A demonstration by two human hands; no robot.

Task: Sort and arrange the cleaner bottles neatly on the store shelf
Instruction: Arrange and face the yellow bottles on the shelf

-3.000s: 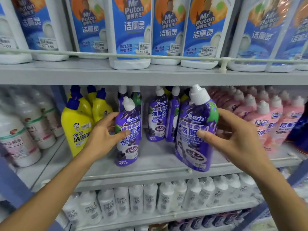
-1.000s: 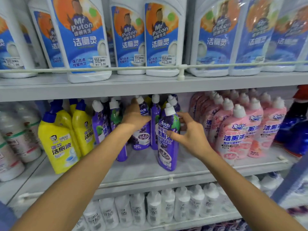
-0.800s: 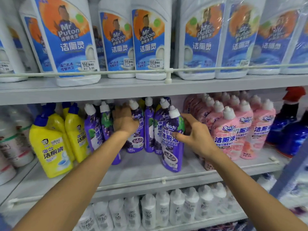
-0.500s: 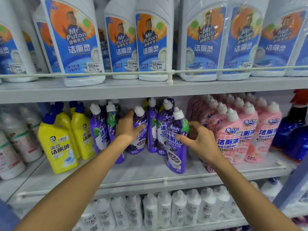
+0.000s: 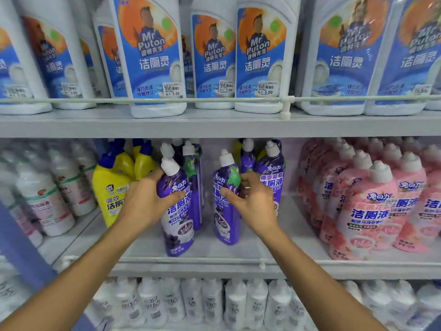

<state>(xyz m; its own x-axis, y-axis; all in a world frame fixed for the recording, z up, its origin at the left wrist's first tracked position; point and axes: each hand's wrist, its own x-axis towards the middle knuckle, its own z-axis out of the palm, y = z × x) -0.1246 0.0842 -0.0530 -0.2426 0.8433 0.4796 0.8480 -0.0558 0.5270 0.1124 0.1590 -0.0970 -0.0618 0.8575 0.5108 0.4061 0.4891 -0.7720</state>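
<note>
While gripped, two purple bottles (image 5: pixel 177 206) stand upright.

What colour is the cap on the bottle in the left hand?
White cap, seen in the head view.

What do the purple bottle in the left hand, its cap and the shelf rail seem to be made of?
Purple bottle: likely plastic under a glossy printed wrap, judging by its sheen.
Cap: matte white plastic, moulded in steps.
Shelf rail: pale and smooth, plastic or coated metal; unclear.
</note>
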